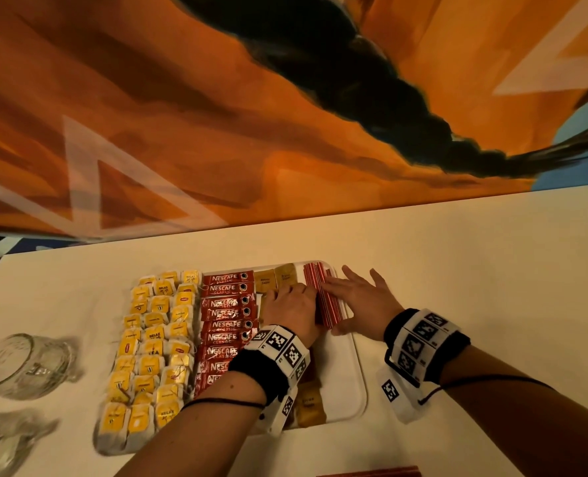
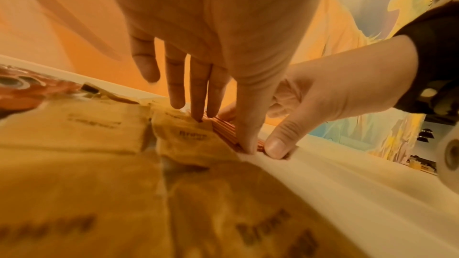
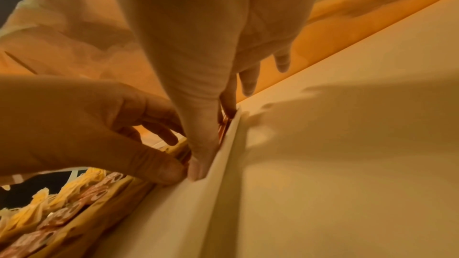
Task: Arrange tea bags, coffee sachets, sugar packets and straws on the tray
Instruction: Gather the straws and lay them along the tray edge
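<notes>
A white tray (image 1: 358, 373) holds yellow tea bags (image 1: 155, 339) on the left, then red coffee sachets (image 1: 227, 325) and brown sugar packets (image 1: 275, 278). A bundle of red straws (image 1: 327, 304) lies along the tray's right side. My left hand (image 1: 291, 304) touches the bundle's left flank, with its fingertips partly on a sugar packet (image 2: 188, 140). My right hand (image 1: 354, 297) lies flat over the bundle's right side, fingers spread. Both thumbs meet at the near end of the straws (image 2: 224, 130). Much of the bundle is hidden under the hands.
Two clear glass jars (image 1: 24, 364) (image 1: 3, 438) lie on their sides on the white table left of the tray. Something red (image 1: 368, 471) shows at the near table edge. An orange painted wall rises just behind the table.
</notes>
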